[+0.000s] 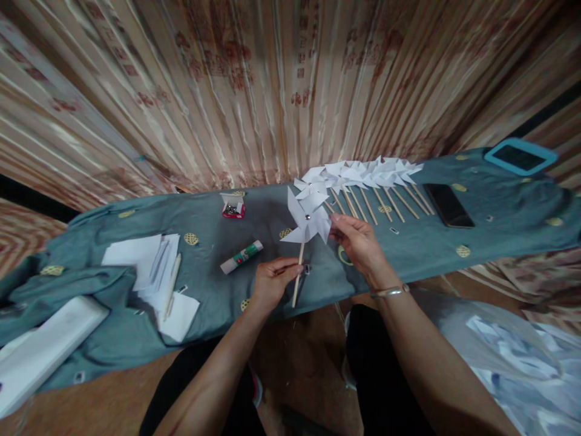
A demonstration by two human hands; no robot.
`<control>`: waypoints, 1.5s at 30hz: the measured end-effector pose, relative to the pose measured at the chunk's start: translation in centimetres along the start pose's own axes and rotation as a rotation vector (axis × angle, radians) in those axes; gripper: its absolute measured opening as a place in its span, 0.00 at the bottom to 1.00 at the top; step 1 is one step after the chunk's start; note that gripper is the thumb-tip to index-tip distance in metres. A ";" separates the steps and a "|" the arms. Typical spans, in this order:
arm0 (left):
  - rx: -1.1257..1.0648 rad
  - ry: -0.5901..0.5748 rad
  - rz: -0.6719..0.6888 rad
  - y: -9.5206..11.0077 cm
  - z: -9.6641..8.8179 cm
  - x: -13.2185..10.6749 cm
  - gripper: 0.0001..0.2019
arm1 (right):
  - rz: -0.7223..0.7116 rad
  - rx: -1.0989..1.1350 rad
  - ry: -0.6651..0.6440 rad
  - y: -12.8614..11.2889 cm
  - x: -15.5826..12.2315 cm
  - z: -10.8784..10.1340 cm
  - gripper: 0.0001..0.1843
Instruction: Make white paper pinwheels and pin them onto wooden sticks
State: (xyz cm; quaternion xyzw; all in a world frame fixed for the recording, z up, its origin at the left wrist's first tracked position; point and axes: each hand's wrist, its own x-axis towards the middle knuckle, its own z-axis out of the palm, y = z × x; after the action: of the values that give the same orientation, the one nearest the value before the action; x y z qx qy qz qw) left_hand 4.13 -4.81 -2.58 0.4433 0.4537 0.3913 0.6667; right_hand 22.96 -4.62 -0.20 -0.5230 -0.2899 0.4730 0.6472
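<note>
A white paper pinwheel [302, 221] on a thin wooden stick is held up over the middle of the table. Closed around its stick, below the blades, is my left hand [276, 281]. The fingers of my right hand [356, 241] pinch the tip of a blade on the right side. A shiny round pin head [307, 217] sits at the pinwheel's centre. Behind and to the right, several finished-looking pinwheels [363, 174] lie overlapping in a row, sticks pointing toward me. A glue stick [242, 257] lies left of my left hand.
A small red box [233, 206] of metal pins stands open at the back. White paper pieces [145, 260] and a pale pen [172, 287] lie left, beyond a white box [49, 351]. A phone [448, 206] and blue-framed tablet [520, 155] lie right. A plastic bag [512, 357] sits lower right.
</note>
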 end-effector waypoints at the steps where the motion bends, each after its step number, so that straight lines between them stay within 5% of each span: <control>1: -0.001 0.005 0.002 0.0 0.0 0.0 0.10 | 0.004 -0.002 0.010 0.0 0.0 0.0 0.18; 32: 0.034 0.117 0.087 -0.4 0.4 0.7 0.11 | 0.118 0.028 -0.163 0.8 -1.8 2.7 0.19; 45: -0.013 0.139 0.069 0.0 0.1 0.7 0.12 | 0.036 -0.189 -0.148 -0.1 -2.2 2.3 0.23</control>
State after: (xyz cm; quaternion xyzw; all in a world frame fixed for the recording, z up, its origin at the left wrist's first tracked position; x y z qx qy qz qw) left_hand 4.40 -4.21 -2.76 0.4262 0.4809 0.4467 0.6225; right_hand 20.14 -5.71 0.81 -0.5502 -0.3708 0.4925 0.5632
